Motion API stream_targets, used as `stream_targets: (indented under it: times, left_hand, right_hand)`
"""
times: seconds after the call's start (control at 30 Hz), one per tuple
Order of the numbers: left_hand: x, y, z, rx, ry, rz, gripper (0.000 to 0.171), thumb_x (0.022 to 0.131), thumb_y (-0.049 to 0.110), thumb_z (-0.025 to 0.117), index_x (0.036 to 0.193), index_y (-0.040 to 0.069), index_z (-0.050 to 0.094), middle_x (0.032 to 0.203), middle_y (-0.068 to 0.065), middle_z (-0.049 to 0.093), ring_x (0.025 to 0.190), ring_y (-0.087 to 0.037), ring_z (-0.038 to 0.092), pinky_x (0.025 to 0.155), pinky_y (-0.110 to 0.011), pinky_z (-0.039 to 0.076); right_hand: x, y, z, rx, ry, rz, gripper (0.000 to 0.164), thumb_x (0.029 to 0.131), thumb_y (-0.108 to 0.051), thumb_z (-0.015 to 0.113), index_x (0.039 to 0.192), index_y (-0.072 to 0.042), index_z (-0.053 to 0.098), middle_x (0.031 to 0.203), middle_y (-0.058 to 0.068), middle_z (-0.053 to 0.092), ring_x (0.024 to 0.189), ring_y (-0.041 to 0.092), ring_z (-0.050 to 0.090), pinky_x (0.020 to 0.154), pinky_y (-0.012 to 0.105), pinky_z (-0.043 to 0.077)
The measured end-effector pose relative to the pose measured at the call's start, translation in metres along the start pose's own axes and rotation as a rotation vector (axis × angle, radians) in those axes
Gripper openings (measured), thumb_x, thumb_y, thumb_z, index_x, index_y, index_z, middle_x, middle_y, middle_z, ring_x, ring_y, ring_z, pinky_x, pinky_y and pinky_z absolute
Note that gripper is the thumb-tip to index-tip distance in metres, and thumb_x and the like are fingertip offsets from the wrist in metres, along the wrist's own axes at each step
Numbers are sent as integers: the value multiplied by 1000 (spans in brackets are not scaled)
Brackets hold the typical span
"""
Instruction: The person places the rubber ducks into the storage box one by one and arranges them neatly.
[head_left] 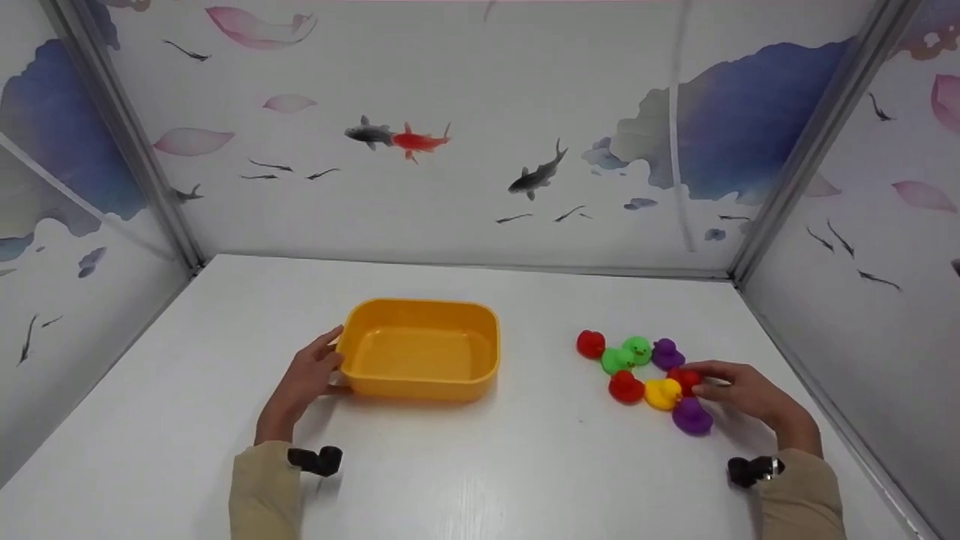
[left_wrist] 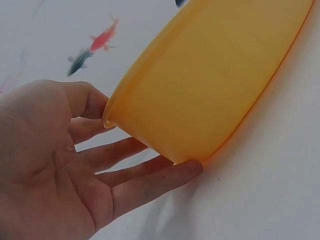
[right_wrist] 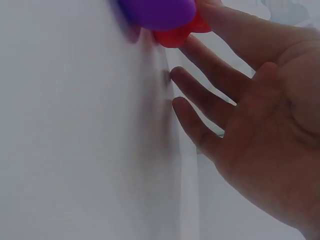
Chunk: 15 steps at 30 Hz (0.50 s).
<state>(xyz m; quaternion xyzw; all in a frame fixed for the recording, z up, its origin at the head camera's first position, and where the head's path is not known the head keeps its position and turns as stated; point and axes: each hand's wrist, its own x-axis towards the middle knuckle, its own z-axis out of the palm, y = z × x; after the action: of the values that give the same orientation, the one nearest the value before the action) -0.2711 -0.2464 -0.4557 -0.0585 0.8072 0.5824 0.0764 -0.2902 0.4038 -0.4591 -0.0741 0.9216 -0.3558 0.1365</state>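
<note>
While my left grip (head_left: 304,375) clamps the left end of the yellow basin (head_left: 420,389), thumb at the rim, fingers spread below it, my right grip (head_left: 750,390) pinches a red duck (head_left: 681,379) toward the right edge of the bench (head_left: 480,480), its remaining fingers extended. I can't tell which way that duck points. The basin opens upward, left of centre, its long axis parallel to the far edge. I count one basin and eight ducks (head_left: 618,362): three red, two green, two purple, one yellow.
</note>
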Motion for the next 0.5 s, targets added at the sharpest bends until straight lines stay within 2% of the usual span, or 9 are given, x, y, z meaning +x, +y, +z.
stream_targets:
  times: [0.23,0.43,0.5]
  left_hand:
    - [0,1,1,6,-4,-24,65,103,17,34,163,22,10,163,-21,30,127,-35,56,98,-42,58]
    - [4,2,3,5,-17,-29,64,103,18,34,163,24,13,163,-19,30,126,-33,57,98,-41,58]
    - [4,2,3,7,-13,-34,62,104,18,34,162,24,14,162,-20,32,125,-33,57,99,-41,58]
  right_hand:
    - [-4,-8,-2,28,47,-24,56,95,-41,66,139,-7,56,143,25,52,136,50,40,111,68,38]
    - [-9,-20,-9,56,136,31,68,93,-48,67,138,-1,50,144,28,49,138,52,36,112,67,38]
    - [-10,-26,-10,75,158,53,72,91,-52,67,139,-1,48,144,28,49,137,50,38,112,66,38]
